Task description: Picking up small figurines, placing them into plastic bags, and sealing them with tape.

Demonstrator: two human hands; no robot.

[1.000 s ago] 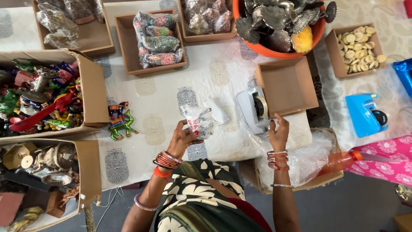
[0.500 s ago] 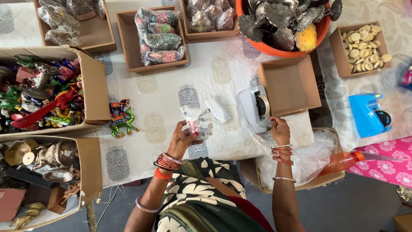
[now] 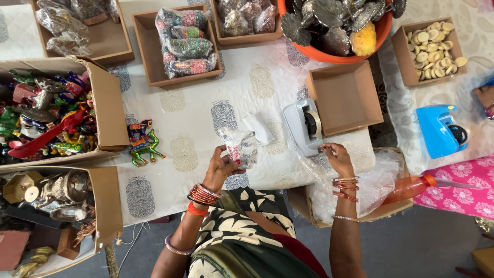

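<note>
1. Step in hand, as judged: a small item is being wrapped and taped. The left hand (image 3: 220,170) is closed around a clear plastic packet (image 3: 240,146) with something red and white inside, held up just over the near edge of the table (image 3: 206,110)
2. The right hand (image 3: 337,157) has fingertips pinched at the white tape dispenser (image 3: 306,126), near the table's near right corner; whether tape is already between the fingers cannot be told
3. Next move likely calls for a clean pull of tape and a steady packet to receive it
4. Materials: packet is thin, crinkly and glossy; dispenser is smooth, hard plastic; table cover is white quilted cloth with grey printed motifs
5. Beside the dispenser, an empty brown cardboard tray (image 3: 345,95), square and shallow; bubble wrap (image 3: 370,183) lies soft and cloudy below the right hand
</note>
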